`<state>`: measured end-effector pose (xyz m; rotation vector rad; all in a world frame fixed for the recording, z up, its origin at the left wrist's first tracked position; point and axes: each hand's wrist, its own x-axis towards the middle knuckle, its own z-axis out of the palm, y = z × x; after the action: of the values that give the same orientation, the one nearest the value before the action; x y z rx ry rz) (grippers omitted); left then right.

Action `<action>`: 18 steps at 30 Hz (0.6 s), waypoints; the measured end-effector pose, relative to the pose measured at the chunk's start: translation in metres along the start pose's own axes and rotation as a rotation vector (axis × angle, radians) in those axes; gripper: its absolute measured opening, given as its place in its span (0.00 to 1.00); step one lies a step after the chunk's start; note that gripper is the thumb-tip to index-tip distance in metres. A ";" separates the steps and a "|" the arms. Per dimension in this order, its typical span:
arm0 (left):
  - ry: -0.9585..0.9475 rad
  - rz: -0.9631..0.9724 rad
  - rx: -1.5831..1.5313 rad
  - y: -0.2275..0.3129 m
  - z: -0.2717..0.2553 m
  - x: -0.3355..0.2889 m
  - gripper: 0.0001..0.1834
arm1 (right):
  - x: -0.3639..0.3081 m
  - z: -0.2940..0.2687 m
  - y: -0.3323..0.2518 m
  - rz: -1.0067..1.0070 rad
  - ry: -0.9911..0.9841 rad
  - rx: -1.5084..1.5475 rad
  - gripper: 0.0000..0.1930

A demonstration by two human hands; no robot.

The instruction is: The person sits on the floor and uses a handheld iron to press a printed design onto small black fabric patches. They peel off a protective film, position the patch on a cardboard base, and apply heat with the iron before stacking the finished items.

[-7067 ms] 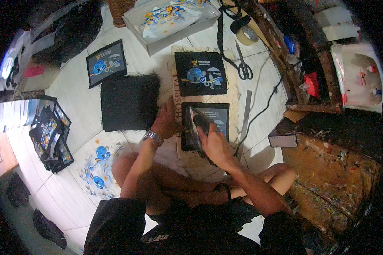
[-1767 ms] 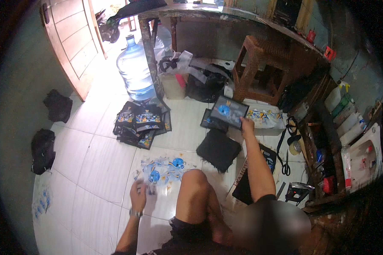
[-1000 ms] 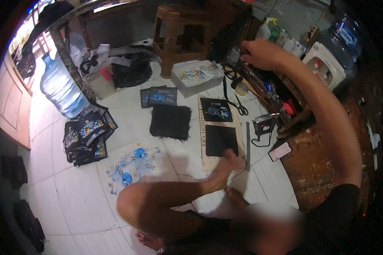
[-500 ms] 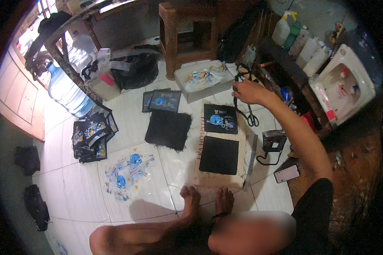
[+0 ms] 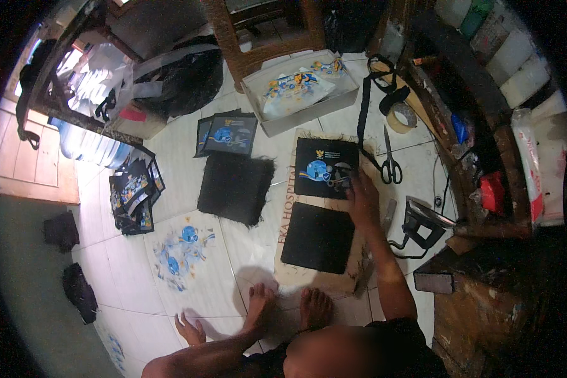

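Observation:
My right hand point(image 5: 364, 198) reaches over the right edge of a black cloth square point(image 5: 309, 183) with a blue and gold print; its fingers are stretched out and touch or nearly touch that edge. Below lies a plain black cloth square point(image 5: 318, 236). Both rest on a beige cloth-covered board point(image 5: 288, 277). My left hand point(image 5: 189, 327) is low at the left, beside my knee, its fingers apart and nothing in it. Right of the board lie black-handled scissors point(image 5: 390, 167), a black strap point(image 5: 364, 107) and an iron point(image 5: 422, 227) with a cord.
A white box point(image 5: 277, 129) of printed films stands beyond the board. Left of it are dark printed squares point(image 5: 233, 133), a frayed black cloth point(image 5: 236, 189), a pile of printed black pieces point(image 5: 132, 195) and a printed transparent sheet point(image 5: 186, 252). A tape roll point(image 5: 401, 118) and phone point(image 5: 433, 282) lie right.
My right hand has moved from the black strap down to the printed square's right edge, and the strap is out of it. My left hand has come into view. The view has shifted.

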<state>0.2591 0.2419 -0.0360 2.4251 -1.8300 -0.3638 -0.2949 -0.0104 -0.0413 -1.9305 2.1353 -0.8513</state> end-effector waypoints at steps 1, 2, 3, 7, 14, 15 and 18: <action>0.048 0.079 0.062 -0.028 -0.021 0.009 0.30 | -0.005 0.002 -0.010 -0.023 -0.048 -0.048 0.25; 0.087 0.125 0.073 -0.032 -0.042 0.023 0.31 | -0.009 0.002 -0.016 -0.046 -0.094 -0.106 0.27; 0.113 0.166 0.071 -0.026 -0.049 0.037 0.32 | -0.012 0.004 -0.020 -0.036 -0.119 -0.099 0.28; 0.036 0.430 -0.007 0.111 -0.069 0.118 0.29 | -0.014 0.000 -0.020 -0.019 -0.180 -0.135 0.30; 0.150 0.797 -0.222 0.259 -0.036 0.225 0.17 | -0.029 -0.033 -0.040 0.169 -0.041 0.158 0.27; 0.172 0.807 -0.278 0.270 -0.030 0.236 0.16 | -0.040 -0.040 -0.049 0.216 -0.045 0.146 0.26; 0.130 0.804 -0.381 0.308 -0.022 0.251 0.13 | -0.077 -0.074 -0.076 0.324 -0.083 0.107 0.22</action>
<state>0.0401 -0.0868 0.0141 1.2990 -2.2179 -0.4083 -0.2499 0.0849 0.0373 -1.4859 2.2188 -0.7883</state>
